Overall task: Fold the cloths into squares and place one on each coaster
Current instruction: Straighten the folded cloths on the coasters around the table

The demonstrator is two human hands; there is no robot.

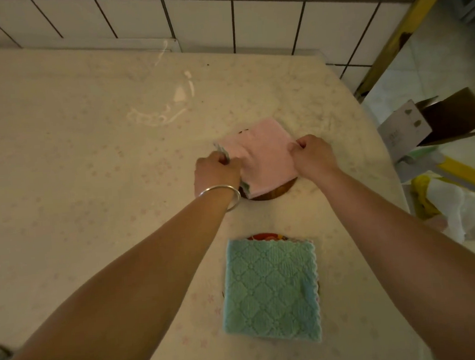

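A soft pink cloth (260,157), folded to a rough square, lies over a round brown coaster (271,193) whose near rim peeks out. The left hand (216,173), with a silver bangle (223,196) on its wrist, pinches the cloth's left edge with curled fingers; the right hand (313,155) pinches its right edge likewise. Nearer, a quilted teal cloth (270,290) with scalloped edges covers a second coaster (265,237). The pale bench (75,163) spreads wide to the left; its right edge drops near a cardboard box (423,122).
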